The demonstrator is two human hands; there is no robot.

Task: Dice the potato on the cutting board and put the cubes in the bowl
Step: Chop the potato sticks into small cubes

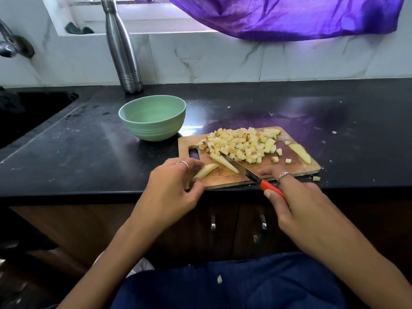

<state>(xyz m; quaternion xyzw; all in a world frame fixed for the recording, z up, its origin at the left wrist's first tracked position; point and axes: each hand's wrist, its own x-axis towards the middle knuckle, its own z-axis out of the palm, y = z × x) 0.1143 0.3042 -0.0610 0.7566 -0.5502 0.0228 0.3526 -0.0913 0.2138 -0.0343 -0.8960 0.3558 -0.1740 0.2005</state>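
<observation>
A wooden cutting board (296,162) lies on the black counter with a heap of potato cubes (243,142) on its far half. My left hand (171,186) pinches a long potato strip (206,171) at the board's near left corner. A second strip (223,161) lies beside it, under the knife blade. My right hand (296,204) grips the red-handled knife (247,172), its tip pointing toward the cubes. A potato slice (301,152) rests at the board's right edge. The green bowl (153,128) stands empty, left of and behind the board.
A steel bottle (122,47) stands against the tiled wall behind the bowl. A dark sink (29,112) lies at the left, with a tap (9,45) above it. Purple cloth (289,16) hangs at the upper right. A potato bit (316,178) sits by the board's near right corner.
</observation>
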